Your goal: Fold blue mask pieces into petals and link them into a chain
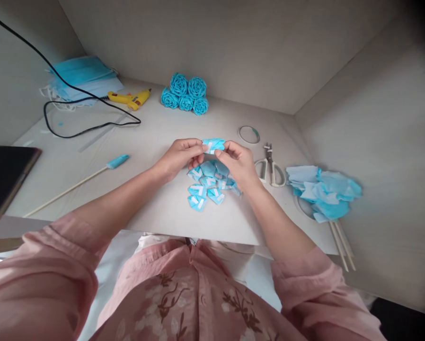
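Note:
Between my left hand [184, 156] and my right hand [239, 163] is a folded blue petal piece [213, 145] with white strips of tape on it. Both hands pinch it with thumb and fingers, one at each end. Just below lie several more folded blue petals [198, 190] with white tape strips, in a loose heap on the table; the fingers hide some of them. To the left lies a wooden stick [66, 192] with a blue wrapped tip [118, 161].
Several blue rolled roses [186, 94] are stacked at the back. A yellow glue gun [130, 99] with a black cord, face masks [83, 78] and a phone [10, 180] are left. Right are a tape roll [249, 134], scissors [270, 168], blue fabric scraps [324, 189] and sticks [341, 246].

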The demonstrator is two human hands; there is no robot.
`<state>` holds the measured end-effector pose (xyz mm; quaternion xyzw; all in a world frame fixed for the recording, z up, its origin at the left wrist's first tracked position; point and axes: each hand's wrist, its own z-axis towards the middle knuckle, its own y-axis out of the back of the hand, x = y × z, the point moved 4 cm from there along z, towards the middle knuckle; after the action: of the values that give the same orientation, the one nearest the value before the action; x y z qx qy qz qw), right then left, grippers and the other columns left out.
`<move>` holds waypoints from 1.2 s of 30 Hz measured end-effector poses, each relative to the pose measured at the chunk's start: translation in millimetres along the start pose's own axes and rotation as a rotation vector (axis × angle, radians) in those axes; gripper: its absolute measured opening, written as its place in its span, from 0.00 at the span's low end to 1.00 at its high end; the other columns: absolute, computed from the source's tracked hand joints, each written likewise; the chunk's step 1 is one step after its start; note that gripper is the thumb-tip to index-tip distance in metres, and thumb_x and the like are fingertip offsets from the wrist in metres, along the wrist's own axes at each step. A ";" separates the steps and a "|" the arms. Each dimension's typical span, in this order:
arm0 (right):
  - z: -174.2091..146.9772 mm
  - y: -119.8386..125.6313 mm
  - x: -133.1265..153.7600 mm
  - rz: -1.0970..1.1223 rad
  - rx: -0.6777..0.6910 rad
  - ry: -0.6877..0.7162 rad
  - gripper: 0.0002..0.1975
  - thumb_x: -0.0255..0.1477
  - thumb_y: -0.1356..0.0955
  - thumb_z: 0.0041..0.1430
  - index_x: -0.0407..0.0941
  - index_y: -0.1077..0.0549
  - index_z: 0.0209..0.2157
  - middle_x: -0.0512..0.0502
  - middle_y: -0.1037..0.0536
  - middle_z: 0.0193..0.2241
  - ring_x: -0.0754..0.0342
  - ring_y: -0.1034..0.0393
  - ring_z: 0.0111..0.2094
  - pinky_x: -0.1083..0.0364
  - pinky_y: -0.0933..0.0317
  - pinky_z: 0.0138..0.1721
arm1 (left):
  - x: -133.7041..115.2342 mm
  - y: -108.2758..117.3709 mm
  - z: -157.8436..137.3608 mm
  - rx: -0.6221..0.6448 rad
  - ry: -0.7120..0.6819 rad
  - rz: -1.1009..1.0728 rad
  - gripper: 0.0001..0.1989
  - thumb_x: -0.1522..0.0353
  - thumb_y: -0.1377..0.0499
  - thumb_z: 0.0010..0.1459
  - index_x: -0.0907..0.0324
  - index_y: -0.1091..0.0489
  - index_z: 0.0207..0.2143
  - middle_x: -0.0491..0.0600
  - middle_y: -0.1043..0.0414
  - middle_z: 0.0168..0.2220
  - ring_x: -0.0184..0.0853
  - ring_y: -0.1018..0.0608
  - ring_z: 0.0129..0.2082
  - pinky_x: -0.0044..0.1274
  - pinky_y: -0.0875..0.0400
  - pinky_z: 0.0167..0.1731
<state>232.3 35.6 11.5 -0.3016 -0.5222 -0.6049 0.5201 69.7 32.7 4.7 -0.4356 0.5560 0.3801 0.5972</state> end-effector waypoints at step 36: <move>-8.8 -1.0 13.7 -0.162 -0.081 0.075 0.08 0.29 0.32 0.58 0.44 0.20 0.32 0.49 0.18 0.29 0.56 0.25 0.31 0.56 0.34 0.39 | -3.0 0.1 -2.3 -0.141 -0.012 0.031 0.15 0.62 0.35 0.49 0.61 0.34 0.20 0.42 0.36 0.18 0.23 0.35 0.18 0.17 0.41 0.19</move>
<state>229.2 22.9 21.2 -0.2565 -0.5000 -0.6764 0.4761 68.6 30.6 7.7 -0.4657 0.5311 0.4298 0.5624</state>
